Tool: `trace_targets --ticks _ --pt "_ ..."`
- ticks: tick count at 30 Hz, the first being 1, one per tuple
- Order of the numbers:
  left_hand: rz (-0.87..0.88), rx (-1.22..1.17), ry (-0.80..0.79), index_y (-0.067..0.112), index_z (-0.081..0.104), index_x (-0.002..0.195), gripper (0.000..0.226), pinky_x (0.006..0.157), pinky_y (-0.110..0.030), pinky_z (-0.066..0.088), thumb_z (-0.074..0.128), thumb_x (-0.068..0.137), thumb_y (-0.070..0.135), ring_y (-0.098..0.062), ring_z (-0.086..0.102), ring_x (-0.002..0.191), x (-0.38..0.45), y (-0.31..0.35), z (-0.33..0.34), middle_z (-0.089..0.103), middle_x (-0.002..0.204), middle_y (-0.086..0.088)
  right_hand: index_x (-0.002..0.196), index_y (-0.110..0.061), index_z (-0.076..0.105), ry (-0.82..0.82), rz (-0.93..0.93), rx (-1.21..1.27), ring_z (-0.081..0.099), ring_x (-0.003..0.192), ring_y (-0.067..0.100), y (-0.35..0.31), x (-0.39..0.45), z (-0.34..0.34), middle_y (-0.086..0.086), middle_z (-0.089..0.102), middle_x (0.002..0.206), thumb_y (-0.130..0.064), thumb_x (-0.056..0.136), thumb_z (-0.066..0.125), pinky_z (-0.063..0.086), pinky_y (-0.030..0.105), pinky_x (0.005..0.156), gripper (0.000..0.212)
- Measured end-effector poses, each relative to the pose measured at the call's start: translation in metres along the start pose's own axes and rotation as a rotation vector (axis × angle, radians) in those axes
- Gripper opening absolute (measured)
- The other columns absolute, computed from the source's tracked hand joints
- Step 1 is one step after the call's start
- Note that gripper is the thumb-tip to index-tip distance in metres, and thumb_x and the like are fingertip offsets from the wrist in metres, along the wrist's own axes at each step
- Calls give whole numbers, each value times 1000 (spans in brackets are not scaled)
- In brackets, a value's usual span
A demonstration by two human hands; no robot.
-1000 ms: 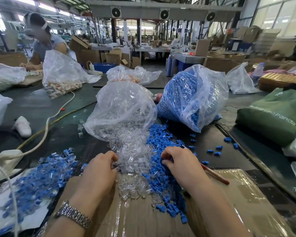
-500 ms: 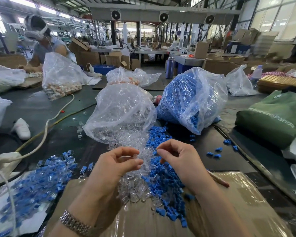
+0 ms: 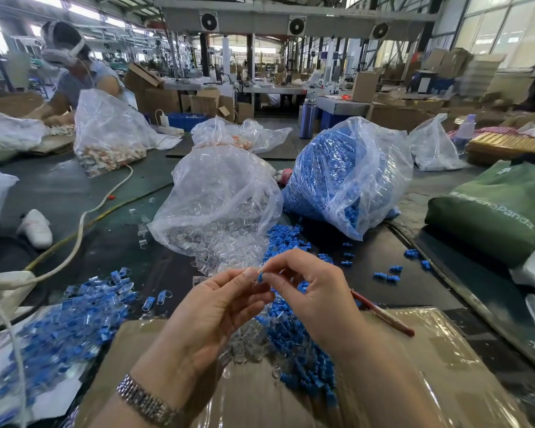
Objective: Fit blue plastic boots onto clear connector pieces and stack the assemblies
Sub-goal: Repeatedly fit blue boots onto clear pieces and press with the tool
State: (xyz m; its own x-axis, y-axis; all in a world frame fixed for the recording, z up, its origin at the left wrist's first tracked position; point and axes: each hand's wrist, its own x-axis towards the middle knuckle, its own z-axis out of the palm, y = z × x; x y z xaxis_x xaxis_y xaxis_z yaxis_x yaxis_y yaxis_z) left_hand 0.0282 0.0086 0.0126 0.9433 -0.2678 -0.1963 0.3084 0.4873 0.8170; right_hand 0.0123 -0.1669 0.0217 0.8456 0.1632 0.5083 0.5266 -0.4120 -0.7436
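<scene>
Where fingertips were apart earlier, hands now meet: right hand [image 3: 314, 291] pinches blue boot [image 3: 260, 276], left hand [image 3: 217, 307] pinches clear connector [image 3: 254, 281].

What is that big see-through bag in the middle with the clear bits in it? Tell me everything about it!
The clear plastic bag is thin, crinkly and see-through, slumped on the dark table just beyond the hands. It bulges with small clear connector pieces, and its open mouth faces the person, so pieces spill out toward the cardboard. The bag of blue boots sits close on its right. Neither hand touches it.
</scene>
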Motion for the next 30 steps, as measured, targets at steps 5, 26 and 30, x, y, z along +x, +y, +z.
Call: trace_targets --ticks 5,26,30 --pt "-1 46 -107 1 77 104 23 68 -25 61 74 84 12 -29 77 91 -3 3 -4 73 107 -28 95 -22 70 -5 -17 -54 62 84 13 1 1 -3 -11 65 88 -14 95 72 45 15 73 7" --pt "213 375 -113 14 81 100 28 76 -24 59 80 73 21 -32 76 94 -8 3 -3 77 100 -19 105 -35 62 -83 176 35 63 88 7 1 2 -16 -10 65 93 -34 94 71 48 16 75 14" --pt "191 262 -105 7 79 97 23 76 -29 61 78 74 9 -35 75 92 -7 2 -4 74 104 -26 126 -28 53 -46 581 -623 52 120 15 20 2 -39 -6 53 125 -58 93 62 46 36 99 46"
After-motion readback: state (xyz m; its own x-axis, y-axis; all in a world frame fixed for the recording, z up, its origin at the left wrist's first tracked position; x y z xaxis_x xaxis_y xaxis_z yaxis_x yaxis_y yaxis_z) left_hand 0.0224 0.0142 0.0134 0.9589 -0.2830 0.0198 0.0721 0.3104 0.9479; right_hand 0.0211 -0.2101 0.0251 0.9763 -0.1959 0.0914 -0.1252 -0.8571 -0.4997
